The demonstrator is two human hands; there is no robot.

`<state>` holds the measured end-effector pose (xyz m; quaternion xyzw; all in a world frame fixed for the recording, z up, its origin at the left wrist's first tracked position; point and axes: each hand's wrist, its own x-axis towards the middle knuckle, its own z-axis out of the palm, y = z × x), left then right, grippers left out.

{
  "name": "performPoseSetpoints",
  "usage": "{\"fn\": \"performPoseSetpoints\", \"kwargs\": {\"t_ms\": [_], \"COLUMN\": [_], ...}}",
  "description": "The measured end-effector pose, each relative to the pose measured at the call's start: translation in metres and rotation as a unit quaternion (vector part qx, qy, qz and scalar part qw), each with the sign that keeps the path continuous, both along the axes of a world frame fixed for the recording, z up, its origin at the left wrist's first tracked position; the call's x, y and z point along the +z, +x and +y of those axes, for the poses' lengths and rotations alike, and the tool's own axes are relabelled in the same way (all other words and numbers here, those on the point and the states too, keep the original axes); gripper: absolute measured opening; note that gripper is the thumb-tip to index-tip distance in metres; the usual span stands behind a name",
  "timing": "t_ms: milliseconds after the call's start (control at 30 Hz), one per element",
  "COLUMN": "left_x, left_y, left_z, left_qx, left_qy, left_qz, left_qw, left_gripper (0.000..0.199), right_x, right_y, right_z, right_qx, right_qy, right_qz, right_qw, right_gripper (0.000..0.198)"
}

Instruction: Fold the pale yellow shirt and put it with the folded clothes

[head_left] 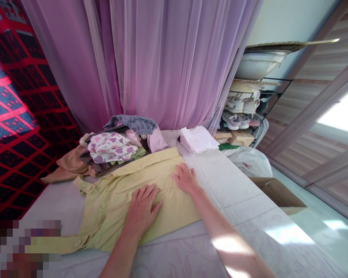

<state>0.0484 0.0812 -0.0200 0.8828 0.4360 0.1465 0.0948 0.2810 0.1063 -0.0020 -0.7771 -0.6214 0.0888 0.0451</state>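
A yellow garment with buttons and button-ended straps, like a pinafore dress, lies spread out on a white-covered bed or table. Flat on the middle of the dress rests my left hand, its fingers extended. Near the hem, to the right, my right hand also presses flat with fingers apart. Neither hand grips anything. The straps point left, and a pixelated patch hides part of the lower one.
Behind the dress is a heap of loose clothes. Folded white cloths are stacked at the back right. Beyond the right edge stand a shoe rack, a plastic bag and a cardboard box. Purple curtains hang behind.
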Motion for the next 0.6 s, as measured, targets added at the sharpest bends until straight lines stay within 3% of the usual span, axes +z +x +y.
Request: {"fn": "performPoseSetpoints", "kwargs": {"t_ms": [300, 600], "left_x": [-0.001, 0.005], "left_y": [0.0, 0.0], "left_z": [0.001, 0.001], "left_qx": [-0.002, 0.0], "left_qy": [0.002, -0.016], "left_qz": [-0.002, 0.018], "left_qw": [1.0, 1.0], "left_gripper": [0.046, 0.048], "right_x": [0.01, -0.004], "right_y": [0.011, -0.007], "right_z": [0.016, -0.021], "right_qx": [0.001, 0.062], "right_qy": [-0.028, 0.038], "right_qz": [-0.008, -0.001], "right_qw": [1.0, 0.997], "right_gripper": [0.06, 0.058]}}
